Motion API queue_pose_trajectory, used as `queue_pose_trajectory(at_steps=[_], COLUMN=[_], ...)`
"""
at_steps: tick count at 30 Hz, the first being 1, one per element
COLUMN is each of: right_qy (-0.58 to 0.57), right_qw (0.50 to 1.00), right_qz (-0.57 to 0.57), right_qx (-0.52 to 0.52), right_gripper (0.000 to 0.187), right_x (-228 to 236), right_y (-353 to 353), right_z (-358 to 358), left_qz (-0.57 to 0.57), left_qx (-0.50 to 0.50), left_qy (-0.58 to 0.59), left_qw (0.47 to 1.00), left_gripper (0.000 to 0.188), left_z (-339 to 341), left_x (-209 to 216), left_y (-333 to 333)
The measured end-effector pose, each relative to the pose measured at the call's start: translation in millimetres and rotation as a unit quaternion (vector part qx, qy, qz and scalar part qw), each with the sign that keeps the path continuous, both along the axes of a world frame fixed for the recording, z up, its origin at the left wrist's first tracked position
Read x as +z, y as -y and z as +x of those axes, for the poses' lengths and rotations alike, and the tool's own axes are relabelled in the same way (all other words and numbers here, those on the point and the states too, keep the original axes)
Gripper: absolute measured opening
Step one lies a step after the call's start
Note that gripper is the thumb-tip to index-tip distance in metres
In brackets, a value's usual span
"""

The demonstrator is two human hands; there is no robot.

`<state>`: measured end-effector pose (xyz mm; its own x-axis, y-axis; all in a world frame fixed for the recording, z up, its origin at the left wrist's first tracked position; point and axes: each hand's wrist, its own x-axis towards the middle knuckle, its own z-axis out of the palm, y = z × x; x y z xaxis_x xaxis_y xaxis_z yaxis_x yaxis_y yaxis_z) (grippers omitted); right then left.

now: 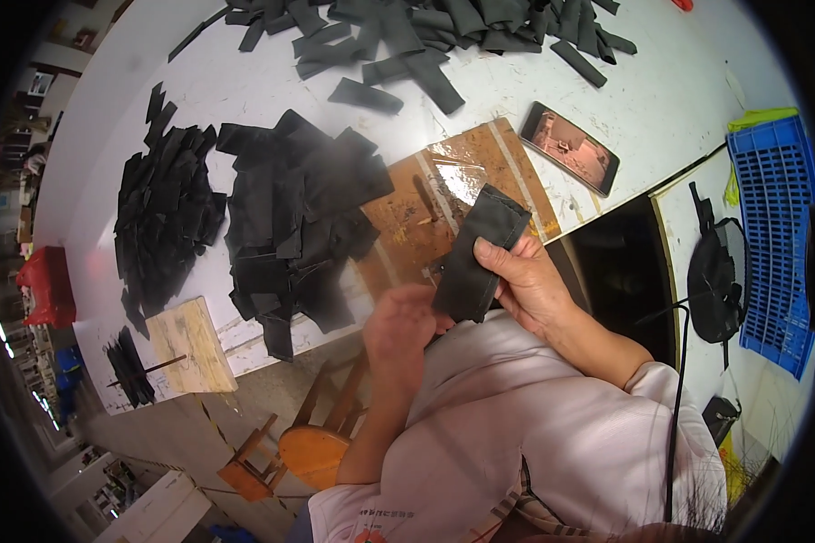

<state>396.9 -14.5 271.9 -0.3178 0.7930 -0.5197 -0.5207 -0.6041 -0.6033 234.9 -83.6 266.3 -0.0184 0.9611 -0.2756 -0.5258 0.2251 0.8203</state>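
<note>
Black piece sits pinched in our right hand, long axis running up-right, held above the board. Our left hand touches its lower end, fingers curled; grip unclear. Black pile lies left on the white table.

Matt black cloth piece (glossy wooden board).

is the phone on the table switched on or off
On. The phone lies flat, face up on the white table, and its screen glows with a reddish picture rather than being dark.
</note>
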Motion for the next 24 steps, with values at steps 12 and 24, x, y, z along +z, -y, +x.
queue_pose_trajectory(at_steps=[12,24], right_qy=[-0.029,-0.036], right_qw=[0.999,0.999], right_qz=[-0.022,0.008], right_qx=[-0.023,0.015], right_gripper=[0.014,0.025], right_x=[-8.7,-22.6], right_y=[-2.6,-3.3], right_z=[7.5,8.3], left_qz=[-0.036,-0.006], left_qx=[-0.016,0.007], left_qy=[-0.075,-0.071], left_qw=[0.996,0.997], left_gripper=[0.018,0.015], left_z=[15.1,5.5], left_x=[-2.2,-24.4], left_y=[-7.3,-10.2])
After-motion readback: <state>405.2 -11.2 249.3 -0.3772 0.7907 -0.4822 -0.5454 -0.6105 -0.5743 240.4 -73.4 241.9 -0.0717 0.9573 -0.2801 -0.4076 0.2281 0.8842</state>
